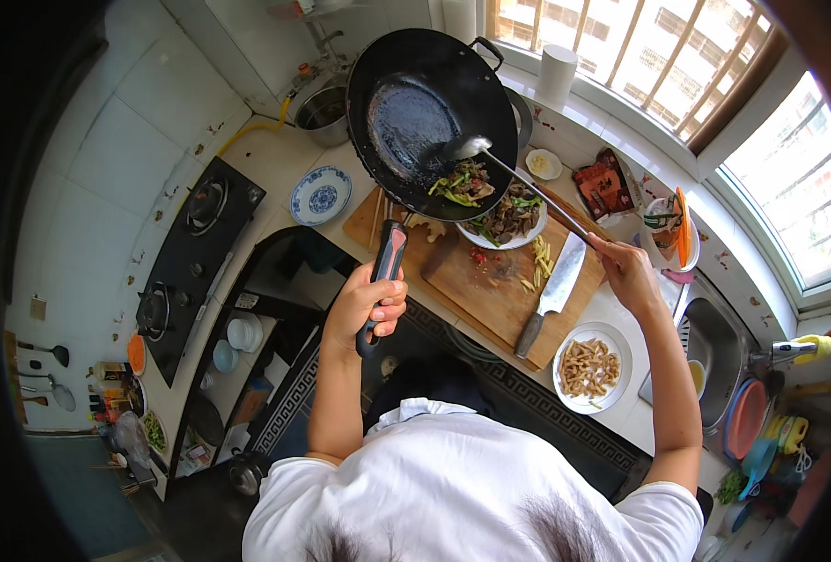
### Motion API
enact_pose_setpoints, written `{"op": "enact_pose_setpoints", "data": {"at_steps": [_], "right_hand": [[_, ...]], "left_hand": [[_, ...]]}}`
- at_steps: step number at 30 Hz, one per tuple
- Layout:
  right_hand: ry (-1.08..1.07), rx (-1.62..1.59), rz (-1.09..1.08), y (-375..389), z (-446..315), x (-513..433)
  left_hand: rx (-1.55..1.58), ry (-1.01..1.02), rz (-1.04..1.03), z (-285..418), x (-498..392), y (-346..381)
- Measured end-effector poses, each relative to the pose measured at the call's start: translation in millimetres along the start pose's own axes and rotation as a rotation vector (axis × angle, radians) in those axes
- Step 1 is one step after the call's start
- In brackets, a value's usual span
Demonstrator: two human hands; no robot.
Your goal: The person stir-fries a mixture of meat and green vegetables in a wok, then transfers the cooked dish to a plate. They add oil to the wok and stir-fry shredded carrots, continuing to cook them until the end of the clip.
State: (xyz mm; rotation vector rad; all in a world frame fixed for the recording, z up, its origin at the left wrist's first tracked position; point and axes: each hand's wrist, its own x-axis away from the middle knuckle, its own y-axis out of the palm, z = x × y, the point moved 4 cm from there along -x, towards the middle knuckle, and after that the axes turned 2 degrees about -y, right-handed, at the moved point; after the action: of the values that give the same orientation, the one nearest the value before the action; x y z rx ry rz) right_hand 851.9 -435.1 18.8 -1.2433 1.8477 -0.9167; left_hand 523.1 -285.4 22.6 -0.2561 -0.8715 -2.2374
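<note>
My left hand grips the black and red handle of a black wok, which is tilted above the counter. In my right hand is the long shaft of a metal ladle, its bowl inside the wok. Cooked meat and green peppers lie at the wok's lower side. Just under that rim stands a white plate with more of the meat and peppers on it. The wok partly hides this plate.
A cleaver lies on the wooden cutting board beside cut ginger strips. Around the board are a plate of sliced meat, a blue-patterned plate and a metal pot. The gas stove is left; the sink right.
</note>
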Motion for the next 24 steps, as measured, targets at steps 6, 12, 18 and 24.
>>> {"op": "enact_pose_setpoints", "data": {"at_steps": [6,12,18,24], "right_hand": [[0.041,0.068,-0.065,-16,4,16],[0.126,0.124,-0.072,-31,6,33],[0.156,0.090,-0.041,-34,19,56],[0.230,0.038,-0.036,-31,32,72]], "left_hand": [[-0.054,0.030,0.027,3,-15,-1],[-0.072,0.030,0.030,5,-25,-2],[-0.103,0.036,0.056,10,-29,3],[-0.126,0.059,0.053,10,-33,-3]]}}
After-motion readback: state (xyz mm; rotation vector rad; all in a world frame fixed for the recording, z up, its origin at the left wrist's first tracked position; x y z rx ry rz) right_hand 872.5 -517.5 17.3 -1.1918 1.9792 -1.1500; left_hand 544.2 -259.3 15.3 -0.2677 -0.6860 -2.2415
